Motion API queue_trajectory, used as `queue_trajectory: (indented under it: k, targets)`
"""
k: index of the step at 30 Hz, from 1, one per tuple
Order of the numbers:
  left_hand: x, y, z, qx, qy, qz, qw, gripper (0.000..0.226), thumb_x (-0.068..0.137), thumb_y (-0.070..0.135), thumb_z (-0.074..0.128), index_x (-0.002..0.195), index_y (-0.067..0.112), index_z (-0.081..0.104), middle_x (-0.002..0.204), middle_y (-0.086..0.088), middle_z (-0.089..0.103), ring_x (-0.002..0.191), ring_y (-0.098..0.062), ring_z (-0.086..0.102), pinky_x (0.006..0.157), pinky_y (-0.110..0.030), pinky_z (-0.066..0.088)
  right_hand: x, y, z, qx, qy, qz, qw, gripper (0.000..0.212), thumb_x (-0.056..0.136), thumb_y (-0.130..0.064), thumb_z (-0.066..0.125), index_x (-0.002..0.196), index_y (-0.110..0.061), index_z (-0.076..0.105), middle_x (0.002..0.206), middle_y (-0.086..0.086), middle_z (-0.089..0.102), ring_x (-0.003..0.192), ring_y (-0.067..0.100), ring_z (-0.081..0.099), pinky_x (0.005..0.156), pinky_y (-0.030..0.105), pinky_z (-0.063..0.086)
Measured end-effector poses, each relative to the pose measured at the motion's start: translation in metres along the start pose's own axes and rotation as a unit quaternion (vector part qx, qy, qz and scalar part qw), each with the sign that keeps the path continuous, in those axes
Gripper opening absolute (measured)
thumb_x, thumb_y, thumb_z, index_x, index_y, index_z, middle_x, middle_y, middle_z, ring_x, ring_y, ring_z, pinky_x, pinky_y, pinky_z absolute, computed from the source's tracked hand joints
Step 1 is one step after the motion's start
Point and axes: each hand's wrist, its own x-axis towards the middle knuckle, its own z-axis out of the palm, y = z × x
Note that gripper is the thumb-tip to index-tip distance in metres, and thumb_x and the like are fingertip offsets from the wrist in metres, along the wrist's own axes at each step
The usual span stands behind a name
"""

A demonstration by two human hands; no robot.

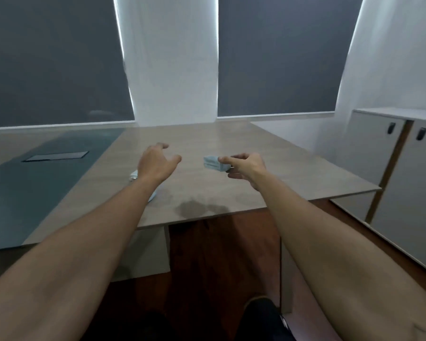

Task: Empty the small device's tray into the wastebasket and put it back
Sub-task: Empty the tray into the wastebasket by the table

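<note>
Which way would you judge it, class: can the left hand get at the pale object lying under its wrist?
Probably yes. The left hand hovers open and empty, and the pale object lies on the table beneath that wrist with nothing covering it.

Office: desk [207,143], cabinet [379,148], blinds [276,57]

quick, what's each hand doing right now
Left hand: open, holding nothing.
Right hand: pinching the small pale blue tray.
</note>
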Motion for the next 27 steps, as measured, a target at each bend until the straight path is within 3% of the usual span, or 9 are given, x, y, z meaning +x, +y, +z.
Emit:
queue_trajectory:
  k: [8,12,15,20,27]
  targets:
    - [-0.041,0.126,0.067,-0.129,-0.122,0.072,0.981,0.049,0.091,0.038,0.051,0.129,0.009,0.060,0.133,-0.013,0.062,0.125,-0.031,0.054,0.104,-0.034,0.041,-0.051,-0.010,-0.136,-0.029,0.109,-0.014,0.993,0.060,0.053,-0.026,0.096,0.100,-0.002,0.067,0.107,0.022,0.073,0.088,0.029,0.075,0.073,0.040,0.064]
    - [-0.079,0.181,0.109,-0.179,-0.197,0.101,0.959,0.043,0.096,0.035,0.047,0.120,0.006,0.066,0.127,-0.015,0.065,0.121,-0.032,0.056,0.098,-0.032,0.041,-0.092,-0.006,-0.207,-0.050,0.161,-0.004,0.986,0.059,0.061,-0.017,0.094,0.109,0.004,0.066,0.109,0.023,0.072,0.094,0.031,0.074,0.080,0.044,0.062]
    - [-0.115,0.210,0.144,-0.197,-0.246,0.113,0.942,0.043,0.097,0.035,0.045,0.119,0.005,0.066,0.127,-0.016,0.065,0.121,-0.031,0.056,0.096,-0.031,0.041,-0.123,0.006,-0.255,-0.064,0.192,0.018,0.979,0.061,0.064,-0.016,0.093,0.114,0.006,0.065,0.108,0.023,0.072,0.091,0.030,0.074,0.075,0.040,0.064]
    - [-0.174,0.220,0.220,-0.197,-0.328,0.102,0.918,0.043,0.096,0.039,0.045,0.118,0.008,0.066,0.121,-0.016,0.067,0.118,-0.030,0.058,0.093,-0.031,0.043,-0.161,0.065,-0.317,-0.106,0.230,0.077,0.964,0.066,0.061,-0.020,0.094,0.115,0.006,0.065,0.109,0.019,0.070,0.097,0.030,0.074,0.084,0.045,0.062]
    - [-0.261,0.195,0.340,-0.164,-0.437,0.033,0.883,0.042,0.096,0.041,0.044,0.121,0.013,0.064,0.123,-0.011,0.063,0.123,-0.028,0.052,0.094,-0.030,0.042,-0.184,0.197,-0.389,-0.102,0.245,0.171,0.949,0.056,0.062,-0.014,0.094,0.109,0.000,0.067,0.111,0.017,0.068,0.091,0.021,0.072,0.079,0.040,0.063]
